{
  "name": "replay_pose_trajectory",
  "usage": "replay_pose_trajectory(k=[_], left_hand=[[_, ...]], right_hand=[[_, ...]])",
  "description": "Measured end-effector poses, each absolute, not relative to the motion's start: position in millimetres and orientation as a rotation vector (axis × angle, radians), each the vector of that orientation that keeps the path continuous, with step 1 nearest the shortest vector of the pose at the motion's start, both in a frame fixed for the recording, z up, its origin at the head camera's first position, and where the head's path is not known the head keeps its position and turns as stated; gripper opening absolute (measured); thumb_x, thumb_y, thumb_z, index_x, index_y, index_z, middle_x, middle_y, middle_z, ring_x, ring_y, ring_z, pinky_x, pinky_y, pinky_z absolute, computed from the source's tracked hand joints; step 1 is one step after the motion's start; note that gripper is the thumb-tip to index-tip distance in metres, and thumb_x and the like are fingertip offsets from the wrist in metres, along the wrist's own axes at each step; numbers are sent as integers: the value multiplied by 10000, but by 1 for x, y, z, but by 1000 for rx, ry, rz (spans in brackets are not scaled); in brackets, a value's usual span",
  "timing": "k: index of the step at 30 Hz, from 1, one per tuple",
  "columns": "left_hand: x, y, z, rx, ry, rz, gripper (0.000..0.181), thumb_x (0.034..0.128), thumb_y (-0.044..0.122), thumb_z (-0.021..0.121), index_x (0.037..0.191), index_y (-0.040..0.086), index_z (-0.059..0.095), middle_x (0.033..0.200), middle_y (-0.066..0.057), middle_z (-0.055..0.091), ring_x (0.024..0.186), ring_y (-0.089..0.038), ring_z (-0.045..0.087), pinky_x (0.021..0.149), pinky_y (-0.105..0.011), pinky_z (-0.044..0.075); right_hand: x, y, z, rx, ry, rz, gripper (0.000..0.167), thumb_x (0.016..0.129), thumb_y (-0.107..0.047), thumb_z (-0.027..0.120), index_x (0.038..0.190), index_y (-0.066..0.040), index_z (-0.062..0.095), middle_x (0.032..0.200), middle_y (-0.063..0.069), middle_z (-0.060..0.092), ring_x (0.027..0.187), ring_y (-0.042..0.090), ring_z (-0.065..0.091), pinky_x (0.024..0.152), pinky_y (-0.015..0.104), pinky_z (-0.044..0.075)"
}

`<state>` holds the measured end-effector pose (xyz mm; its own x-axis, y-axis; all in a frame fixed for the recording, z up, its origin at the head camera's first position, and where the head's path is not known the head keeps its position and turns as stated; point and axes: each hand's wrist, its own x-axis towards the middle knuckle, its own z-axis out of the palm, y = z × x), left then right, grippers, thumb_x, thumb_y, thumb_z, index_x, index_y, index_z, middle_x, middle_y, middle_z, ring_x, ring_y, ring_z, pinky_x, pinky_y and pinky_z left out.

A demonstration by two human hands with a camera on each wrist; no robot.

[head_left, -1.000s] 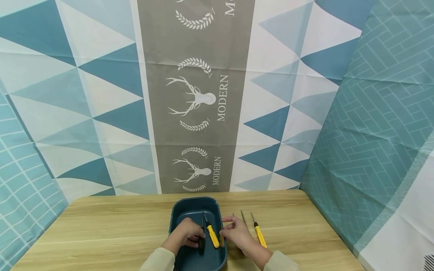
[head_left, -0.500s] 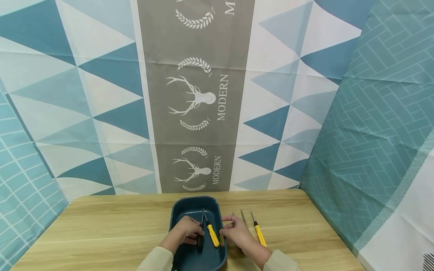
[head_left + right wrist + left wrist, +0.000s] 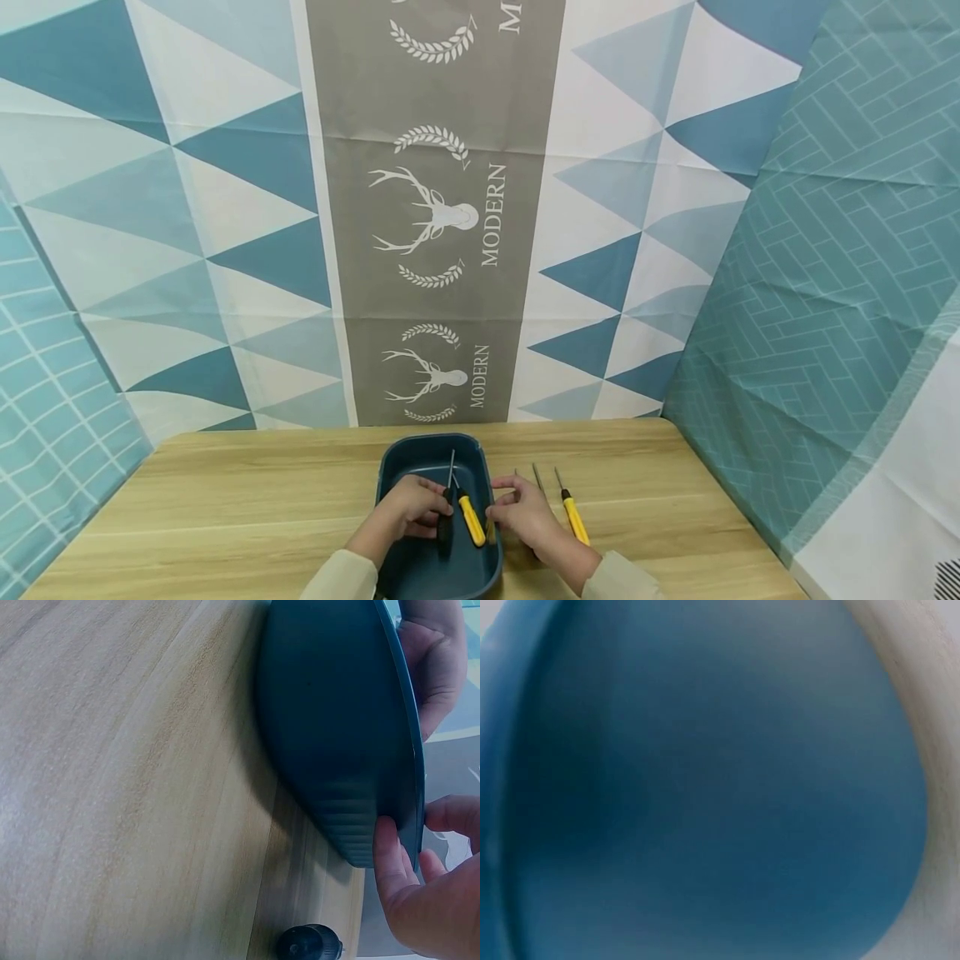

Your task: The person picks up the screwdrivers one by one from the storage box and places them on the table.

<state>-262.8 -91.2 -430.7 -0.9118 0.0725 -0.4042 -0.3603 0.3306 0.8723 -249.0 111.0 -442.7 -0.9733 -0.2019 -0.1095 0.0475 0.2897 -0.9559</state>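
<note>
A dark blue plastic tub [image 3: 431, 444] stands on the table. Inside it my left hand [image 3: 408, 504] grips a screwdriver with a black handle [image 3: 445, 537], its metal shaft pointing toward the far end. Just right of that lies a yellow-handled screwdriver [image 3: 472, 522]. My right hand [image 3: 525, 512] pinches the tub's right rim; the right wrist view shows the same hand [image 3: 427, 900] with fingers on both sides of the rim [image 3: 412, 735]. Something yellowish [image 3: 491, 531] is by the right inner wall, its kind unclear. Only the tub's blurred blue surface [image 3: 727, 787] fills most of the left wrist view.
On the wooden table [image 3: 247, 500], right of the tub, lies another yellow-handled screwdriver [image 3: 574, 518]. Thin metal shafts [image 3: 538, 477] poke out beyond my right hand. A dark handle end [image 3: 306, 943] shows low in the right wrist view. Patterned cloth [image 3: 435, 208] hangs behind the table.
The black-handled screwdriver has shifted toward the tub's far end, and more of its shaft shows. My left hand has moved slightly with it. My right hand stays on the rim.
</note>
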Motion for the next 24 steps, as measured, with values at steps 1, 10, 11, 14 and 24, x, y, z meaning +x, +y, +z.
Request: replay_pose_trajectory(k=[1, 10, 11, 14, 24], left_hand=[[-263, -92, -431, -243, 2227, 1613, 316, 785, 36, 676, 1083, -35, 600, 868, -100, 633, 717, -173, 609, 650, -333, 573], [-261, -96, -428, -228, 2229, 1665, 355, 773, 40, 688, 1101, -46, 583, 897, -119, 635, 736, -181, 610, 652, -346, 573], [-260, -96, -427, -225, 2233, 1671, 353, 775, 42, 688, 1100, -45, 584, 898, -118, 634, 737, -181, 607, 651, -347, 573], [-257, -97, -426, -208, 2241, 1705, 350, 776, 39, 685, 1098, -53, 587, 894, -114, 643, 728, -173, 609, 645, -355, 572], [-257, -103, -427, -203, 2216, 1761, 383, 776, 47, 687, 1128, -53, 575, 936, -125, 638, 756, -188, 607, 660, -387, 572]], right_hand=[[-249, 111, -443, -142, 2348, -1747, 431, 801, -29, 659, 1209, 31, 530, 841, 79, 615, 713, 130, 570, 654, 293, 522], [-249, 111, -442, -153, 2350, -1739, 442, 796, -37, 659, 1212, 34, 526, 841, 80, 622, 712, 132, 570, 648, 288, 513], [-250, 111, -442, -152, 2347, -1741, 442, 796, -36, 658, 1212, 34, 526, 842, 80, 622, 714, 134, 571, 648, 290, 513], [-250, 112, -443, -154, 2322, -1757, 448, 799, -32, 655, 1219, 39, 517, 854, 85, 615, 717, 136, 570, 647, 293, 509], [-250, 112, -443, -140, 2312, -1772, 453, 787, -26, 669, 1207, 46, 514, 866, 89, 597, 712, 141, 555, 647, 306, 510]])
